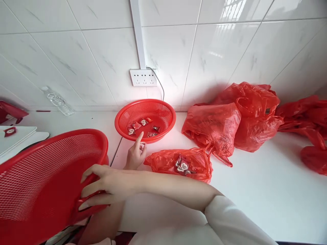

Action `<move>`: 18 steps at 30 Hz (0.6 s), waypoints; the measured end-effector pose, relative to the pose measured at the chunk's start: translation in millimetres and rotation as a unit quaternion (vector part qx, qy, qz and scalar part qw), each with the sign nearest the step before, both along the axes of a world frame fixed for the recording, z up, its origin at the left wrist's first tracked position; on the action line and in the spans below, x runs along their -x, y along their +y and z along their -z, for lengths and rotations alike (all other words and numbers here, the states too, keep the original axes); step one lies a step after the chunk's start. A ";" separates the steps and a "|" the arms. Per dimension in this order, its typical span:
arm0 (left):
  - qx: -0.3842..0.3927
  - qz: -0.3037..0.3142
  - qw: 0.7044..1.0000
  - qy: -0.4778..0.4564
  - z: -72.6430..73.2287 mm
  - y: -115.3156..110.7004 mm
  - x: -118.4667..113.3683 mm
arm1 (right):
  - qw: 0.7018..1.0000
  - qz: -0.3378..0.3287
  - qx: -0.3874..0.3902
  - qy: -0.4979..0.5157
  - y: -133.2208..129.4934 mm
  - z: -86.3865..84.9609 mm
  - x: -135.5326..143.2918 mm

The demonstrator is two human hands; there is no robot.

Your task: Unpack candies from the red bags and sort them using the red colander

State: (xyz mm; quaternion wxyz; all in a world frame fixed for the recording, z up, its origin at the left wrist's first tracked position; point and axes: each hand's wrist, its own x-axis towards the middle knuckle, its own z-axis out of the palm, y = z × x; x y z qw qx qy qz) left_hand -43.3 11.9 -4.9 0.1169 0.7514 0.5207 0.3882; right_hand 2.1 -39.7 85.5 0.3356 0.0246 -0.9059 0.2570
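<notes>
White sleeve (230, 216) foremost; right fingers (98, 200) at large basket (53, 183); open bag (162, 160) extends sideways.

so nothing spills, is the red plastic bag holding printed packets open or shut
Open: the red plastic bag gapes upward, showing small printed packets inside.

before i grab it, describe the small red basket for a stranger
Find the white socket panel on the tiled wall. Just below it, on the white table, sits the round basket. Unlike the larger basket at left, it shows several wrapped packets scattered inside.
</notes>
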 end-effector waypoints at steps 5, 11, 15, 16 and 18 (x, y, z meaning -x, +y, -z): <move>0.012 0.014 1.000 0.005 1.0 0.9 3.1 | 0.998 0.046 -0.029 -0.037 14.3 38.8 39.3; 0.025 0.012 1.000 0.000 2.4 1.6 2.6 | 0.997 0.077 0.029 -0.007 39.9 63.5 67.5; 0.050 -0.006 0.999 -0.013 -7.0 -1.9 0.1 | 0.995 0.066 0.079 0.006 42.4 56.8 58.7; 0.065 -0.010 0.998 -0.024 -12.6 -3.8 -0.8 | 0.993 0.070 0.089 0.010 40.0 49.6 48.7; 0.102 -0.003 0.993 -0.058 -26.5 -8.5 -2.3 | 0.990 0.091 0.103 0.024 33.0 29.8 18.3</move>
